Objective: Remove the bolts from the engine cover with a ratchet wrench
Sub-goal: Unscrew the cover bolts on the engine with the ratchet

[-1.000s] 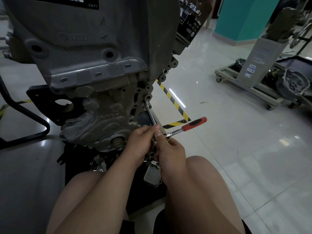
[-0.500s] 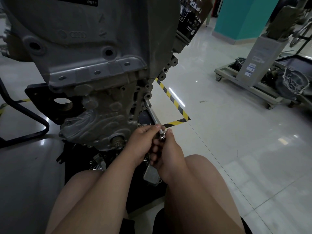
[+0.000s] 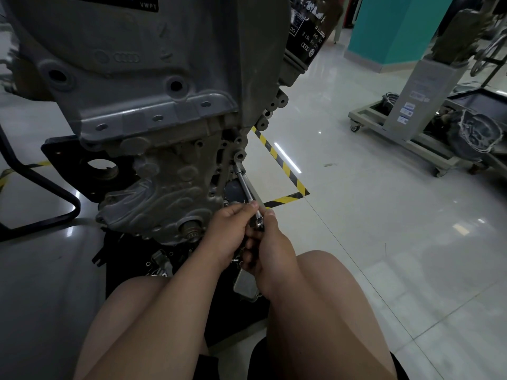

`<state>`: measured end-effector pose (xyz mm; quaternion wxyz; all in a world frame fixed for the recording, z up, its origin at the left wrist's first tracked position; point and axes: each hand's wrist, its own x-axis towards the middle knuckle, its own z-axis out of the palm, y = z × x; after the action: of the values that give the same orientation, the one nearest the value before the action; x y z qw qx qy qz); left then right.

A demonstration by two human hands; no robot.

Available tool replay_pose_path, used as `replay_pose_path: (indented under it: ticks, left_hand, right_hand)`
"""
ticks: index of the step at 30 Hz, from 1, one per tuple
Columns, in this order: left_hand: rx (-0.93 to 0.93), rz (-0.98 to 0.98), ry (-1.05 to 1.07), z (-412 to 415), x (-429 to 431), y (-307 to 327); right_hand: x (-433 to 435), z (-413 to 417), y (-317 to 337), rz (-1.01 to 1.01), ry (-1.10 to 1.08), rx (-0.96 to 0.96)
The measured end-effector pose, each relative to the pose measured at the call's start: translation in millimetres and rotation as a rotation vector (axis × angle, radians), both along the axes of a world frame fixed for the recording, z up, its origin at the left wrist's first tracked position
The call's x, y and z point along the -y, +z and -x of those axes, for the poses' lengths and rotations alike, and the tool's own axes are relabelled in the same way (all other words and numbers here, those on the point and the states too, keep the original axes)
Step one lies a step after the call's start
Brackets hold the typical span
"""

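Note:
A grey cast engine cover (image 3: 153, 187) hangs on a stand in front of me. A slim steel extension bar (image 3: 245, 187) of the ratchet wrench runs up from my hands to a bolt boss (image 3: 238, 157) on the cover's right edge. My left hand (image 3: 229, 234) pinches the bar's lower end between thumb and fingers. My right hand (image 3: 270, 253) is closed around the ratchet head (image 3: 259, 224); its red handle is hidden behind that hand.
A black oil filter (image 3: 307, 42) sticks out at the upper right of the engine. Loose metal parts (image 3: 247, 286) lie on a black mat under my hands. Yellow-black floor tape (image 3: 279, 160) and a wheeled engine stand (image 3: 406, 138) sit to the right; a black stand tube (image 3: 41, 185) curves at left.
The ratchet's red handle, sticking out to the right a second ago, has swung down out of sight behind my right hand. Both hands kept their hold.

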<state>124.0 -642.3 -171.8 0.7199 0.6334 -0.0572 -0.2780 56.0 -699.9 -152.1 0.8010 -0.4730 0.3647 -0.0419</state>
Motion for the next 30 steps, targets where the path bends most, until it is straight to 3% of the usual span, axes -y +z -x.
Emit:
replay_pose_path:
  ticks: [3, 8, 24, 30]
  left_hand:
    - [0.031, 0.009, 0.029, -1.6, 2.3, -1.3]
    - [0.050, -0.003, 0.024, -2.7, 2.5, -0.6]
    - [0.052, 0.018, -0.006, -2.0, -1.6, 2.9]
    - [0.032, -0.040, -0.037, -1.2, -3.5, 4.3]
  right_hand:
    - [-0.4, 2.2, -4.6, 0.160, -0.066, 0.037]
    - [0.0, 5.4, -3.2, 0.251, -0.116, 0.087]
    - [0.1, 1.2, 1.2, 0.119, 0.012, 0.000]
    - [0.8, 1.8, 4.2, -0.039, 0.005, 0.086]
